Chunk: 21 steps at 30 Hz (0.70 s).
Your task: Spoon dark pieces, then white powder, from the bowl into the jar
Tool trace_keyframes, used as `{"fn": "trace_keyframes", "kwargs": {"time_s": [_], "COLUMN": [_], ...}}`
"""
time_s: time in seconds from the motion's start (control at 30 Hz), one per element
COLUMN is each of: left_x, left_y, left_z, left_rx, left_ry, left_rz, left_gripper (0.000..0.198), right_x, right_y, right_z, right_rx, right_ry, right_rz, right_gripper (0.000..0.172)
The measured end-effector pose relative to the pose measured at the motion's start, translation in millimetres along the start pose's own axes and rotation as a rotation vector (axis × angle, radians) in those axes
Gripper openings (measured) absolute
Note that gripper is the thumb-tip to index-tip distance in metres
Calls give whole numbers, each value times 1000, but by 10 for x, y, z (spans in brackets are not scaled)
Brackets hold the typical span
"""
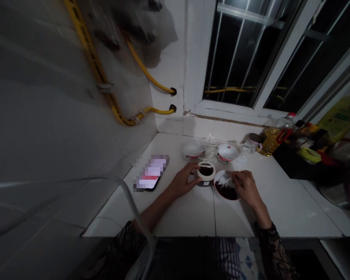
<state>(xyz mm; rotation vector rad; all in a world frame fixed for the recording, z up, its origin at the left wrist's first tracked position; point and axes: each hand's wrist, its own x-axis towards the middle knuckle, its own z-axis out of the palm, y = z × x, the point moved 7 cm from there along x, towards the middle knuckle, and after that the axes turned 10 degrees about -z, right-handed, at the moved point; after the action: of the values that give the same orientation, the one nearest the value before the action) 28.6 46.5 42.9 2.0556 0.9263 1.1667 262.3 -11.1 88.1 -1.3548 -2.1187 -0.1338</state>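
My left hand (184, 179) is wrapped round a small white-rimmed jar (205, 174) with dark contents, standing on the white counter (192, 212). Just right of the jar sits a white bowl (225, 186) with dark food in it. My right hand (245, 186) is closed on a white spoon (226, 180) whose end reaches into the bowl. Both forearms come in from the near edge of the counter, in dark lace sleeves.
A phone (151, 173) with a lit screen lies left of my left hand. Two white bowls (226, 153), a glass jar (210, 151) and a cup (252, 143) stand at the back. An oil bottle (275, 136) and clutter fill the right side. Yellow pipes (111, 97) run along the left wall.
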Motion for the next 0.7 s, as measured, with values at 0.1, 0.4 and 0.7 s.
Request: {"fn": "trace_keyframes", "kwargs": {"time_s": [0.1,0.4,0.7], "left_x": [1,0,-1], "left_y": [5,0,6], "left_z": [3,11,5], "left_rx": [5,5,-11], "left_ry": [-3,-11,-14], "left_rz": [0,11,-5], "left_gripper": [31,31,31], "right_x": [0,-84,-155], "right_y": [33,284,340], "right_z": [61,66,115], "right_rx": [115,468,639], "right_ry": [44,215,359], "right_rz": [116,425,530], "right_gripper": [25,29,26]}}
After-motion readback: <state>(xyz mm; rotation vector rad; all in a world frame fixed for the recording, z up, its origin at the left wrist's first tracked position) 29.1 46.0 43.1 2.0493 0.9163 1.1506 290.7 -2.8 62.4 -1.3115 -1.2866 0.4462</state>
